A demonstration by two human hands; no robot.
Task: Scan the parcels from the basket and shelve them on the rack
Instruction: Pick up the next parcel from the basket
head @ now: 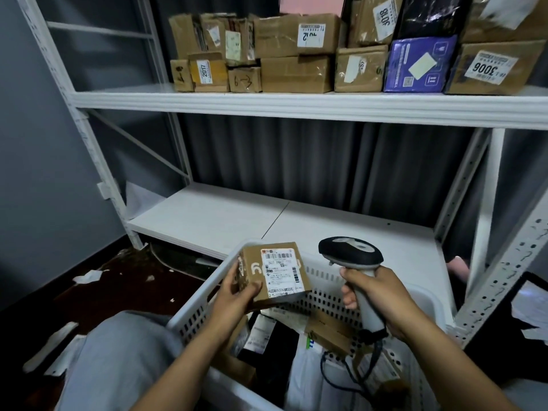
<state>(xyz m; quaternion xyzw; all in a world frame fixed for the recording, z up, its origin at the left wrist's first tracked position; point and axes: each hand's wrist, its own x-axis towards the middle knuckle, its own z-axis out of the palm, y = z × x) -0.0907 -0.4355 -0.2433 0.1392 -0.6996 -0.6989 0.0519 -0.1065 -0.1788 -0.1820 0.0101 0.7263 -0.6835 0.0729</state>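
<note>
Head view: the left hand (pixel 237 292) grips a small cardboard box (pixel 274 274) by its near left corner, thumb on the top face, holding it above the far left rim of the basket (pixel 189 315). The right hand (pixel 382 298) is clenched round the handle of the scanner (pixel 351 253), raised over the far side of the basket.

The scanner's head seems to point past the box rather than at its label (pixel 281 271), so a scan could miss, or catch the wrong one of its several barcodes. The corner hold looks light, and a tilt could drop the box back among the other parcels in the basket. The scanner cable (pixel 329 372) trails down into the basket and could snag on a parcel.

The small print on the box label is too fine to read. High above and beyond the basket, boxes on the top shelf (pixel 207 103) show "2017" (pixel 204 71), "3018" (pixel 385 13) and an upside-down "3006" (pixel 486 68). The lower shelf (pixel 225 221) lies just beyond the basket
</note>
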